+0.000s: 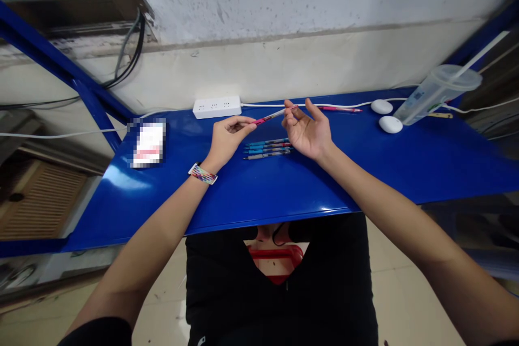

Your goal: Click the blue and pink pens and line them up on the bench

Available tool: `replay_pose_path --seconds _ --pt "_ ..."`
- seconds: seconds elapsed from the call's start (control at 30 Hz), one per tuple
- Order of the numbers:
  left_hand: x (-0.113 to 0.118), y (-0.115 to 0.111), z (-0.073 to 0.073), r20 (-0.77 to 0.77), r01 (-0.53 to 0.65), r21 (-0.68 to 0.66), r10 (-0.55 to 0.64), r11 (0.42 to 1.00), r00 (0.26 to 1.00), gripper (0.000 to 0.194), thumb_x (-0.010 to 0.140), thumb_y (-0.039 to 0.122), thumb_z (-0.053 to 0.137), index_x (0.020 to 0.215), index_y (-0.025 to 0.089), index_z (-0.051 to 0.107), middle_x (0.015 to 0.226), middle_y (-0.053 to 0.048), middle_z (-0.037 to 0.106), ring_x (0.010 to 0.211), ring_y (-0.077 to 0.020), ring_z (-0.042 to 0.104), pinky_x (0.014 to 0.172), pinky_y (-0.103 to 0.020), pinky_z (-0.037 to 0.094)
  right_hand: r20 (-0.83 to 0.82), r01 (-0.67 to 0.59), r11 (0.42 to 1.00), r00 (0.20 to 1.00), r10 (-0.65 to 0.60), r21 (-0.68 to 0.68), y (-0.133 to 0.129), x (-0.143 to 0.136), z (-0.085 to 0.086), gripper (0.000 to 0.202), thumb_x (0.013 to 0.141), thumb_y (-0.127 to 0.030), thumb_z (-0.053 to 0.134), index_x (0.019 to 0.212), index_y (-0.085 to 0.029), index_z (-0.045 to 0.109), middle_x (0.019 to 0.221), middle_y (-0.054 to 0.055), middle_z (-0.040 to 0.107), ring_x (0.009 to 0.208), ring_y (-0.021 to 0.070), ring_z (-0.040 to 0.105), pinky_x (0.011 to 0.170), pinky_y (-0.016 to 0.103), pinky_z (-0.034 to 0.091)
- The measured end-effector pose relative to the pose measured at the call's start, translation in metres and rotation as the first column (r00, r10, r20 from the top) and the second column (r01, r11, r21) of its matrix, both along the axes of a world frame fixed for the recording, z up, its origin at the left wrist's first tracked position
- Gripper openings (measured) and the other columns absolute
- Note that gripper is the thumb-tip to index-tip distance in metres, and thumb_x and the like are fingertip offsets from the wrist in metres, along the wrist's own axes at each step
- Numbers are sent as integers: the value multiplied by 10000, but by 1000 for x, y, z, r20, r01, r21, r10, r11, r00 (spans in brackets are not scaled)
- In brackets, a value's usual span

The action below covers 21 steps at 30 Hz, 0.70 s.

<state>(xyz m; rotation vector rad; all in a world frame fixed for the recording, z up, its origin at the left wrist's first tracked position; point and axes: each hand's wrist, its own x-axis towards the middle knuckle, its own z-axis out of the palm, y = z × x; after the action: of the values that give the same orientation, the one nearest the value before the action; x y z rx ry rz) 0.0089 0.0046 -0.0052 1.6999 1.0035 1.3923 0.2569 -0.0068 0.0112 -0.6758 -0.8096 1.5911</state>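
A slim pen (270,117) with a pink barrel and a clear section is held up over the blue table. My left hand (229,139) pinches its pink end between thumb and fingers. At the pen's other end is my right hand (308,134), palm turned up and thumb apart. Its curled fingers hold that end, which they partly cover. Below the hands, several pens (267,148) lie side by side, mostly with blue ends, the nearest one grey. My right hand hides some of their right ends.
Along the wall lie a white power strip (217,107) and its cord. Another pink pen (340,110), two white rounded objects (390,124) and a clear cup with a straw (433,92) are to the right. A blurred-out packet (149,143) sits left on the blue table (243,200).
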Motion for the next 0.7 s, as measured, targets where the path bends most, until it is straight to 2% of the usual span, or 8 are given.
replay_pose_path --seconds 0.17,0.3,0.37,0.43,0.5,0.57,0.63,0.7 --pt "-2 0 0 11 9 -8 -9 1000 1000 169 867 375 921 988 259 900 962 -64 880 913 -231 805 890 -404 664 -53 -5 997 999 1 -80 3 -3 -3 105 1053 -304 683 1046 -241 767 925 3 818 958 133 780 815 210 676" --pt "-4 1 1 25 1 -13 -1 1000 1000 165 867 374 918 982 256 902 948 -59 880 907 -233 801 887 -406 663 -87 -52 998 995 49 -29 2 -2 1 197 1022 -200 653 1148 -268 787 1076 -24 842 950 97 768 816 191 658" --pt "-4 2 0 29 3 -9 -3 1000 1000 158 868 362 919 985 258 900 951 -58 879 909 -230 802 890 -404 663 -62 -78 997 995 79 13 1 0 4 234 994 -236 687 1195 -273 800 1112 -17 841 917 107 759 781 208 658" --pt "-5 4 -1 34 2 4 -2 1000 999 144 868 348 920 984 266 897 953 -56 876 915 -229 805 890 -401 662 -1 -77 996 997 77 47 2 2 3 273 963 -343 750 1216 -270 819 1063 -2 832 826 119 730 701 224 639" --pt "-6 6 -2 31 -2 16 2 1000 1000 144 868 345 921 988 268 894 963 -56 876 928 -232 808 898 -402 660 108 -18 994 994 7 104 5 5 0 329 908 -426 823 1196 -268 845 961 4 805 720 123 670 602 234 587" --pt "-9 9 -3 17 -7 28 6 1000 1000 153 867 351 920 989 264 892 981 -57 877 932 -232 807 897 -400 655 267 78 969 953 -141 235 9 8 -5 300 858 -429 878 1109 -266 877 883 6 771 661 129 614 552 255 537" --pt "-11 11 -4 -16 -11 43 11 999 1000 153 869 353 915 985 257 888 998 -60 878 922 -229 802 885 -393 645 435 119 903 846 -310 413 13 12 -10 199 840 -386 891 997 -265 894 881 21 768 682 150 616 582 294 542" --pt "-14 12 -5 -80 -9 58 14 998 997 142 886 353 897 983 252 881 1006 -64 878 910 -228 793 870 -390 633 576 60 847 708 -409 528 17 18 -13 112 850 -332 866 931 -262 898 931 46 796 774 196 681 686 354 585"
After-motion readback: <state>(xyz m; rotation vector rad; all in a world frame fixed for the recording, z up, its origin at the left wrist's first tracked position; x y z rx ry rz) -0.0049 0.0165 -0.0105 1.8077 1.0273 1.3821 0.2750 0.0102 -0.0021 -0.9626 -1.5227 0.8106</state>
